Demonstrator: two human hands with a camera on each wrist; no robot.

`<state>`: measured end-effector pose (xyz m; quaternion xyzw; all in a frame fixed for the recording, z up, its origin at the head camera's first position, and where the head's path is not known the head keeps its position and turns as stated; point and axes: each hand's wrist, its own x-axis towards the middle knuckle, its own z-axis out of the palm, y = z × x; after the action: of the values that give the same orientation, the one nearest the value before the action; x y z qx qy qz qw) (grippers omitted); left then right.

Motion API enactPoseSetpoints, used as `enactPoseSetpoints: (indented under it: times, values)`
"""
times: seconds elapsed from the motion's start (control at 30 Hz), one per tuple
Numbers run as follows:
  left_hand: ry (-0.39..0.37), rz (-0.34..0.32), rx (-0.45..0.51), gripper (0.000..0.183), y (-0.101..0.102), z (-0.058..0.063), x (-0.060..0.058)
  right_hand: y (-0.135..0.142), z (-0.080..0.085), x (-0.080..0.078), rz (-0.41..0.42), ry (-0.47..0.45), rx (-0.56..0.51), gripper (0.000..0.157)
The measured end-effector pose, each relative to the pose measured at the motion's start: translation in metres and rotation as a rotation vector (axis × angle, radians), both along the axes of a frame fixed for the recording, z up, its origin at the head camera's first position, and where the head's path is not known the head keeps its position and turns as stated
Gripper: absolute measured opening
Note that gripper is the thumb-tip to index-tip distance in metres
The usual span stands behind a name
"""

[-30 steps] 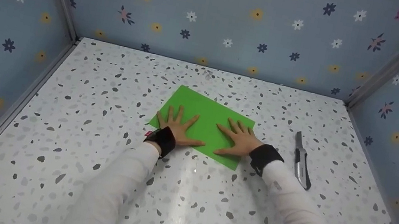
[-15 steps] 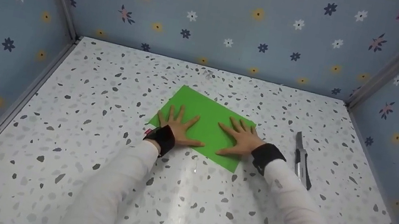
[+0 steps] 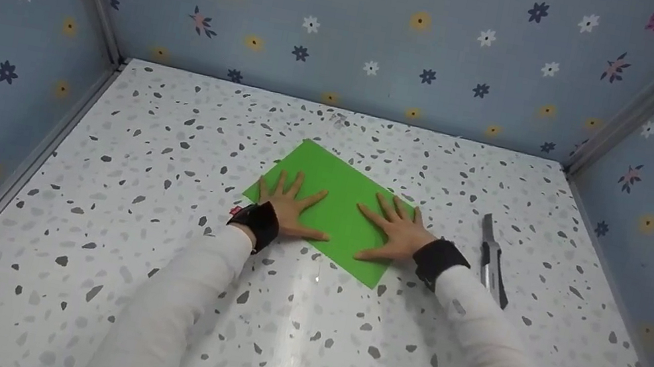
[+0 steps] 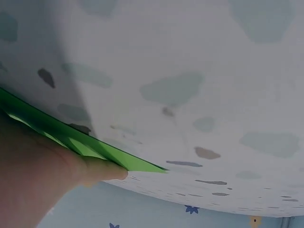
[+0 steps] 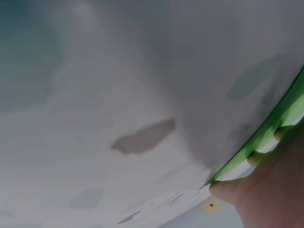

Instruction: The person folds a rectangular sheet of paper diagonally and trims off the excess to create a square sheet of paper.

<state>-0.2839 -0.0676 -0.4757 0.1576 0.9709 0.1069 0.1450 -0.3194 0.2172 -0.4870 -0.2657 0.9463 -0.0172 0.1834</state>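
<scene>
A flat green sheet (image 3: 340, 203) lies slanted on the speckled table. My left hand (image 3: 290, 210) rests on its left part with fingers spread and straight, the thumb along the near edge. On the right part lies my right hand (image 3: 402, 234), also with spread fingers, the fingertips pointing inward and away. In the left wrist view the left hand (image 4: 57, 171) touches the sheet (image 4: 109, 154) near a pointed corner. The right wrist view shows the right hand (image 5: 270, 185) against the sheet's edge (image 5: 259, 140). Neither hand curls round anything.
A utility knife (image 3: 493, 263) with its blade extended lies right of the right forearm. The white speckled tabletop (image 3: 174, 136) is bounded by blue flowered panels (image 3: 366, 36) at the back and both sides, joined by grey corner posts.
The green sheet has turned slightly clockwise under both hands: its right near corner has come closer and the left corner has gone up a little. The knife stays put.
</scene>
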Motion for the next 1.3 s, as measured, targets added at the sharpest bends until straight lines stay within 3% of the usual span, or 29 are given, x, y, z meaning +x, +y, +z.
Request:
enactPoseSetpoints:
  times: [0.33, 0.63, 0.73, 0.87, 1.13, 1.3]
  values:
    - [0.016, -0.025, -0.004, 0.100, -0.005, -0.015, -0.011, -0.002, 0.001, 0.005, 0.013, -0.006, 0.010, 0.111]
    - [0.074, -0.063, -0.005, 0.106, -0.014, -0.045, -0.027, -0.006, -0.010, 0.010, -0.031, -0.025, 0.030, 0.118]
    - [0.085, -0.071, -0.016, 0.102, -0.014, -0.047, -0.024, -0.009, -0.008, 0.016, -0.051, -0.042, 0.023, 0.118]
    - [0.066, -0.075, -0.006, 0.098, -0.007, -0.036, -0.013, -0.011, -0.003, 0.024, -0.088, -0.047, 0.035, 0.117]
    - [0.034, -0.097, -0.023, 0.108, 0.004, -0.031, 0.007, -0.022, -0.001, 0.041, -0.126, -0.018, 0.054, 0.116]
    - [0.011, -0.119, -0.019, 0.108, 0.008, -0.021, 0.019, -0.029, 0.003, 0.053, -0.153, 0.010, 0.058, 0.113]
